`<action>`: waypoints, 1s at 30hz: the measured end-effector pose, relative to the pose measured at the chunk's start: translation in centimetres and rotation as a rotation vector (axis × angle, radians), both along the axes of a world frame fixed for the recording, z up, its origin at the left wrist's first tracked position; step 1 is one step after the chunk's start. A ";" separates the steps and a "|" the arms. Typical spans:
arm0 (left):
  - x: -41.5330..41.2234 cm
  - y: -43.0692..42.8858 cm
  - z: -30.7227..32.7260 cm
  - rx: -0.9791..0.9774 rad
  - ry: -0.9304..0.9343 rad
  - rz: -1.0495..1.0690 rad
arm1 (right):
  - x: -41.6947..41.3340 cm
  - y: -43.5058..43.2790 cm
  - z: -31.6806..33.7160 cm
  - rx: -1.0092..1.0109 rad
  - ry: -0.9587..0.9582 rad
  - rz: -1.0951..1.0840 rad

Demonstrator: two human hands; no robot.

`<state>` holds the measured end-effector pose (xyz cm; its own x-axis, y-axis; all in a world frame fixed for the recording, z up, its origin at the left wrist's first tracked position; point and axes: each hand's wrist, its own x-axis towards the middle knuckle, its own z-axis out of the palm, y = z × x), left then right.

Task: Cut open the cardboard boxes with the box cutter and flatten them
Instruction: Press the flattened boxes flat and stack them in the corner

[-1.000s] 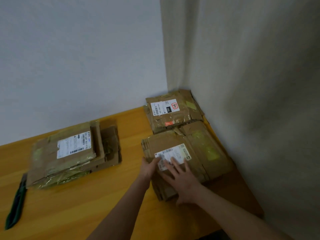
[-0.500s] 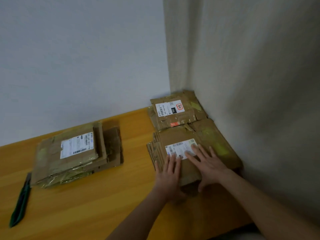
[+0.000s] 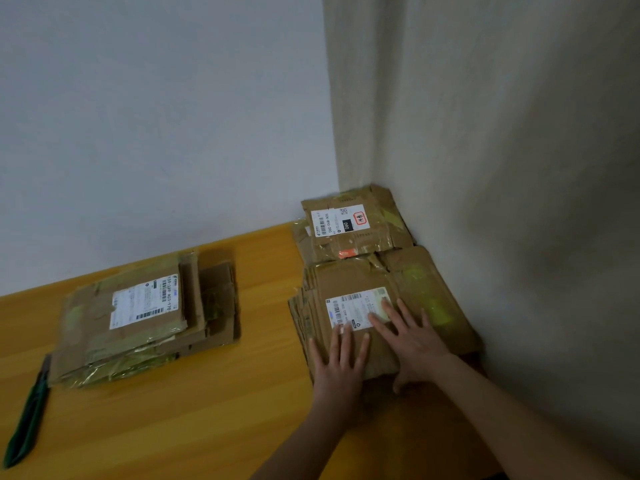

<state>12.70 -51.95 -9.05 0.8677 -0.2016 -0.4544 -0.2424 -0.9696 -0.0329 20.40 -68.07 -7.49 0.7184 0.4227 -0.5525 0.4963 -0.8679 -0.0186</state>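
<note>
The left hand (image 3: 341,362) has come from the left edge of the near stack (image 3: 415,282) onto its top, beside the right hand (image 3: 414,344).
Both hands lie flat with fingers (image 3: 381,325) straight and spread, pressing on these flattened boxes in the right corner of the worktop (image 3: 207,410); the right fingertips reach the white label (image 3: 353,308). A second stack (image 3: 349,237) sits just behind, against the wall (image 3: 519,168). A third stack (image 3: 138,317) lies well apart to the left, the green box cutter (image 3: 27,417) just beside its near corner, untouched.
</note>
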 end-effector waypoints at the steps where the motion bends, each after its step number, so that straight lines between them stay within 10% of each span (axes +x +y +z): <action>1: -0.3 -0.1 -0.6 0.000 -0.037 0.008 | 0.0 0.0 0.0 -0.002 -0.007 0.005; 10: 1.2 1.2 -0.2 -0.227 -0.172 0.019 | -0.5 -1.0 -0.4 0.013 -0.033 0.096; 18: 5.3 5.3 0.3 -1.040 -0.030 1.543 | 1.1 1.5 2.7 0.333 0.036 -0.262; 24: 7.0 5.4 1.0 -1.336 0.105 1.313 | 0.9 2.5 0.4 0.155 0.131 -0.310; 30: 3.9 4.4 -1.2 -0.877 0.026 1.087 | -0.1 2.2 0.6 0.095 0.143 -0.139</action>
<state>16.62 -47.53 -10.27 0.7645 0.3358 -0.5503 0.6444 -0.3721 0.6681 20.26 -65.88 -6.86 0.6907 0.3798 -0.6154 0.3583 -0.9189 -0.1649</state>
